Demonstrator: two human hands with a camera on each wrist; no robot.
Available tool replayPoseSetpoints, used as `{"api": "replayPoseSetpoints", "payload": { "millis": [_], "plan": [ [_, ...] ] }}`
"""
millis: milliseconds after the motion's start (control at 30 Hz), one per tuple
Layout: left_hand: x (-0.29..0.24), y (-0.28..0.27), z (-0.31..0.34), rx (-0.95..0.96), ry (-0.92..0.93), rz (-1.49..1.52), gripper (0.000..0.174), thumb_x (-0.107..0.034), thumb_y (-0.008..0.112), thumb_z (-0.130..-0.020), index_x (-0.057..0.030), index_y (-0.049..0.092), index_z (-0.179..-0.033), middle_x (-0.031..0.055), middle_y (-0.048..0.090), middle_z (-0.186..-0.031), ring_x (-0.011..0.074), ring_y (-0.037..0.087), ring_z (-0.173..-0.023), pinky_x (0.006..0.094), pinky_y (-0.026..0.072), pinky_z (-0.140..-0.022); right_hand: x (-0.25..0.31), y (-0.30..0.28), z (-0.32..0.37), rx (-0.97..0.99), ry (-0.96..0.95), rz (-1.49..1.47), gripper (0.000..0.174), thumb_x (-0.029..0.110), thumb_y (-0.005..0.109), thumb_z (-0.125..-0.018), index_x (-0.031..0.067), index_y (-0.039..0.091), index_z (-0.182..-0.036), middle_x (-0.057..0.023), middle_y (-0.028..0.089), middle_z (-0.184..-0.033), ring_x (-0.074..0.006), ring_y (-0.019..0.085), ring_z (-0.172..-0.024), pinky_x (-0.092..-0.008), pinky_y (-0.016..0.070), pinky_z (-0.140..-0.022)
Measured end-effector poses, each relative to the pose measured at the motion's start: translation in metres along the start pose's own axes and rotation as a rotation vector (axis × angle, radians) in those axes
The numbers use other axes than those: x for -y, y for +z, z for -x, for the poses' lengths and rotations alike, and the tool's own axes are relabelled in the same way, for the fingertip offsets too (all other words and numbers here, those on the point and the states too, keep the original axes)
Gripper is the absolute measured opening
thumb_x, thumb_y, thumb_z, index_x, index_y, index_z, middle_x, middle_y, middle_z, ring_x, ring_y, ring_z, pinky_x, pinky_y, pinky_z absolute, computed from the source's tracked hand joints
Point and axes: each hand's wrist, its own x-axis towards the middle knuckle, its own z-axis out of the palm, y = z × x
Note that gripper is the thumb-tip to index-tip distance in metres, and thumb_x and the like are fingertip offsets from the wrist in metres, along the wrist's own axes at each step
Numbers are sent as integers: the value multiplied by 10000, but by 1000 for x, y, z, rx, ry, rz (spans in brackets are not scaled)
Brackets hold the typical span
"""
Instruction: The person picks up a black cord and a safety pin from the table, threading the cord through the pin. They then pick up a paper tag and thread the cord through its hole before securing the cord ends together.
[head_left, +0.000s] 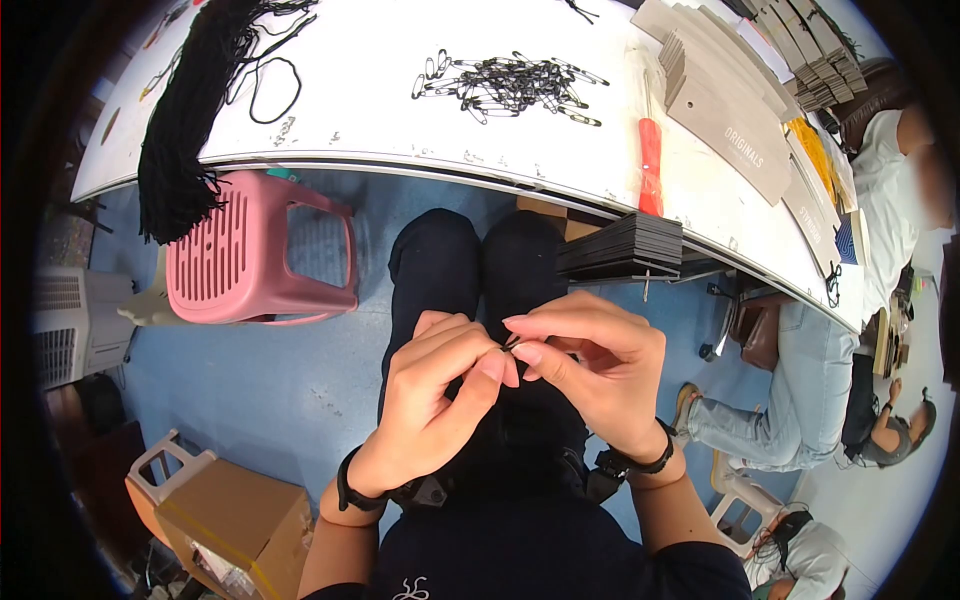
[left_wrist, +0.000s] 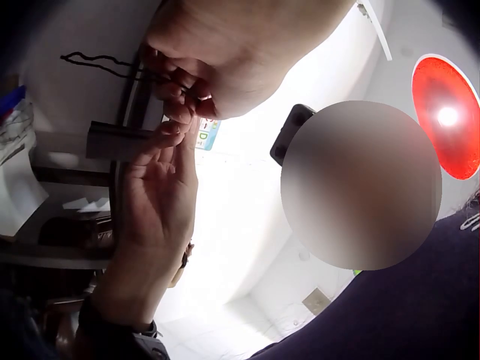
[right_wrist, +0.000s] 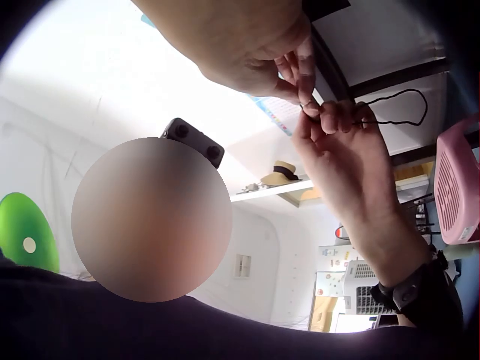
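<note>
Over the lap, my left hand (head_left: 435,390) and right hand (head_left: 605,375) meet at their fingertips. Between thumb and finger, each pinches a short dark end of black cord (head_left: 513,343). The rest of the cord hangs as a thin loop (right_wrist: 424,106) from the left hand's curled fingers, and the left wrist view shows this loop (left_wrist: 94,58) too. Fingers hide most of the join, and I cannot tell whether a pin is held there. On the white table (head_left: 370,130) ahead lie a pile of black safety pins (head_left: 515,85) and a thick bundle of black cords (head_left: 195,110).
A screwdriver with a red handle (head_left: 650,165) lies beside grey printed cards (head_left: 735,130). Below the table edge is a stack of black cards (head_left: 625,250). A pink stool (head_left: 215,260) stands left, a cardboard box (head_left: 235,515) lower left. Another person in jeans (head_left: 810,390) is at right.
</note>
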Motion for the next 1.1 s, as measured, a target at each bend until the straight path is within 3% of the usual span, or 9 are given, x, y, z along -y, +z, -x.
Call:
{"api": "replayPoseSetpoints", "payload": {
  "millis": [433,1000,1100],
  "plan": [
    [-1,-1,1,-5,-28,123,176,-67,513,-853,-52,553,-683,11,493,-586,152,457,-550,292,340,-666,2,-6,-2,118,128,-105,258,-40,660,-786,-20,644,-1043,-105,619,-930,-126,610,-832,-204,524,-633],
    [0,-1,2,-16,-12,100,164,-84,558,-843,-55,556,-682,16,508,-612,154,445,-552,285,330,-655,-2,-4,0,94,60,-98,185,-34,648,-800,-28,659,-985,-116,631,-919,-126,620,-791,-212,527,-613],
    [-2,-5,2,25,-67,69,125,-75,578,-823,-50,571,-701,16,545,-643,156,490,-599,298,352,-694,-2,-3,0,72,64,-86,158,-31,646,-803,-31,660,-961,-113,633,-907,-125,621,-784,-217,529,-615]
  ]
}}
